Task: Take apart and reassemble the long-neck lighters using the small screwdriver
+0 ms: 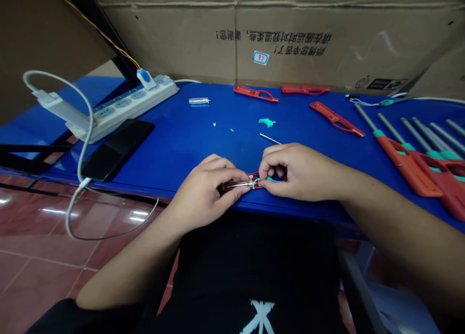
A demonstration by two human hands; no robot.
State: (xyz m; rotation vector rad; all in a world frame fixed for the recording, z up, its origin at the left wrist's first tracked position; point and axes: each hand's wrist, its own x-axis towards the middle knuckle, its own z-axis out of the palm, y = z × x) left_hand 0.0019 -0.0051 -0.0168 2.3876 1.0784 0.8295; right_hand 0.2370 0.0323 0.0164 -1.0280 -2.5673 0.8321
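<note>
Near the table's front edge, my left hand [212, 191] is closed around a red lighter casing half with a clear fuel tank [238, 184] lying in it. At the tank's metal-tipped end, my right hand [294, 172] is closed in a pinch, its fingertips at the red casing [256, 181]. What exactly the right fingers hold is too small to make out. A bit of green trigger shows under them. Beyond the hands lie a loose green trigger [267, 123], a thin metal rod [270, 139], a tiny white part [214, 124], small pins [232, 130] and another clear tank [199, 101].
Red casing halves [336, 118] lie toward the back. Several long-nosed lighters [410, 164] are gathered at the right. On the left are a power strip [127, 106], a black phone [118, 147] and a looping white cable [69, 218]. A cardboard box [174, 43] stands behind.
</note>
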